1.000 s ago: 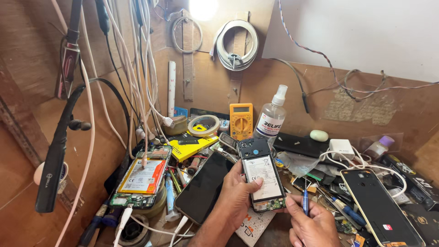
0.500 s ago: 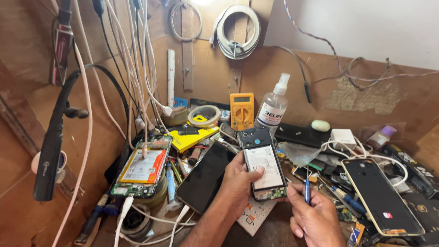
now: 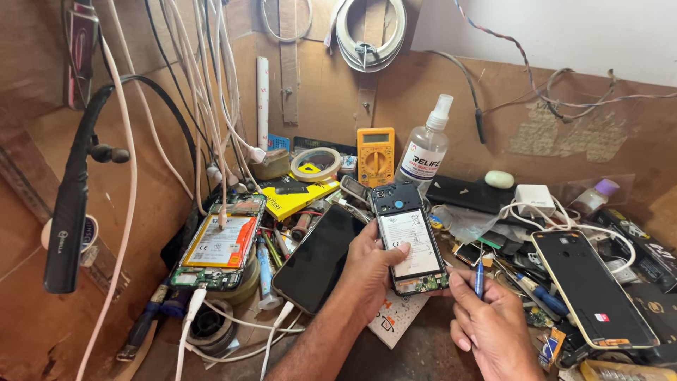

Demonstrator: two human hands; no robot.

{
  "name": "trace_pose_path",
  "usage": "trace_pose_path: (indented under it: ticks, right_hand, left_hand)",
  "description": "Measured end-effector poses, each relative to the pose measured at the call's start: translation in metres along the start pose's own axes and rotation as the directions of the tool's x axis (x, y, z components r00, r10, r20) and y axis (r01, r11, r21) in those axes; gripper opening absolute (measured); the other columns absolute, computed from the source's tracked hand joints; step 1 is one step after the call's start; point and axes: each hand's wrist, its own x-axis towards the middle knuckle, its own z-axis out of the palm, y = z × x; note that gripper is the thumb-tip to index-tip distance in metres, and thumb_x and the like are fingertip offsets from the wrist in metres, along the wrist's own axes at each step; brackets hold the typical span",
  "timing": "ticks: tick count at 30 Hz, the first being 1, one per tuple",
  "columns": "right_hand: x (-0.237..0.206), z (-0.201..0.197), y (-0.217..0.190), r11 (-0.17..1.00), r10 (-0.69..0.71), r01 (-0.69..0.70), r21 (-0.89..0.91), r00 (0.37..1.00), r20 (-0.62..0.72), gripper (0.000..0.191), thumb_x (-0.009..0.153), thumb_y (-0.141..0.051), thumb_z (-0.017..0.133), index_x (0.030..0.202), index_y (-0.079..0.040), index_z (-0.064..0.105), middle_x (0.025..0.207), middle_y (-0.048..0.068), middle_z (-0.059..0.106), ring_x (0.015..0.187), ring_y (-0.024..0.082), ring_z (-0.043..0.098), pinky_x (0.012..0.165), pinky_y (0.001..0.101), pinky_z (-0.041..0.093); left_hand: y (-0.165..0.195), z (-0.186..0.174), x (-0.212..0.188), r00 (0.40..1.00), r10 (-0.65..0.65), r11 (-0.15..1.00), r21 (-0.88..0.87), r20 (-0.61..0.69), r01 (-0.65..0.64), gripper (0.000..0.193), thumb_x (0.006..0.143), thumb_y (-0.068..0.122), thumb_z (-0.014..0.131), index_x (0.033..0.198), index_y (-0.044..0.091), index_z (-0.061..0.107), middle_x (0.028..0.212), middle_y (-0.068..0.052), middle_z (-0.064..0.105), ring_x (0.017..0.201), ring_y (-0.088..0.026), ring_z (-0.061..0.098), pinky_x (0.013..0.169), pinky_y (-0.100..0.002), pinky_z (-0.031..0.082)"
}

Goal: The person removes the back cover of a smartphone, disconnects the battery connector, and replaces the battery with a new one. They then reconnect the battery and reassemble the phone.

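Change since a second ago: opened phone [image 3: 409, 236] sits a little lower and closer in view; grasp unchanged, blue-handled tool no nearer the board.
Meaning: handling phase only, judged; no contact between tool tip and phone yet.
Left hand [image 3: 370, 271]: clasped around the phone's left edge, thumb laid across the white battery, fingers hidden behind.
Right hand [image 3: 490, 321]: curled on a small screwdriver [image 3: 479, 276], tip pointing up, just right of the phone's lower corner; fingertips almost touching the phone's bottom edge.
Phone, place: held upright above the bench, between both hands, tilted slightly left.
Phone, look: back cover off; dark frame at top with camera ring and a blue dot; white battery with label fills the middle; green circuit strip exposed along the bottom.
Left of left hand: dark screen panel [image 3: 317, 257] lying flat; farther left, a second opened phone [image 3: 220, 243] with an orange battery, white cable plugged in.
Right of right hand: black back cover [image 3: 592, 286], flat.
Beyond the phone: yellow meter [image 3: 375, 147], clear spray bottle [image 3: 425, 147].
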Motion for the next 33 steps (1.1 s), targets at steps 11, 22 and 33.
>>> trace_pose_path:
  ticks: [11,22,33]
  right_hand:
    - [-0.013,0.007,-0.012,0.998,-0.025,0.027,-0.061,0.999,0.026,0.025,0.097,-0.018,0.058,0.106,0.003,0.067,0.055,-0.003,0.042,0.039,0.007,0.03,0.035,0.0292,0.028]
    - [-0.011,0.003,-0.009,0.998,-0.044,0.047,-0.041,0.996,0.076,0.025,0.098,-0.021,0.062,0.102,0.003,0.066,0.054,-0.005,0.034,0.04,0.007,0.028,0.036,0.0281,0.028]
    - [-0.014,0.006,-0.01,0.996,-0.068,0.071,-0.06,0.996,0.059,0.024,0.098,-0.016,0.06,0.108,0.004,0.068,0.059,-0.002,0.044,0.04,0.007,0.031,0.035,0.0286,0.029]
  left_hand:
    - [-0.002,-0.003,0.002,1.0,0.003,1.0,0.01,0.01,-0.004,0.046,0.086,-0.014,0.058,0.13,0.001,0.056,0.114,-0.015,0.072,0.1,-0.023,0.073,0.087,-0.042,0.063]
    - [0.001,0.0,-0.001,0.998,-0.042,0.999,0.013,-0.039,0.043,0.045,0.087,-0.01,0.059,0.13,0.003,0.055,0.113,-0.014,0.071,0.097,-0.024,0.073,0.082,-0.043,0.063]
    - [-0.004,-0.003,0.002,1.0,-0.014,1.0,-0.002,-0.01,0.014,0.043,0.09,-0.008,0.058,0.131,0.004,0.056,0.114,-0.012,0.071,0.099,-0.022,0.072,0.087,-0.041,0.062]
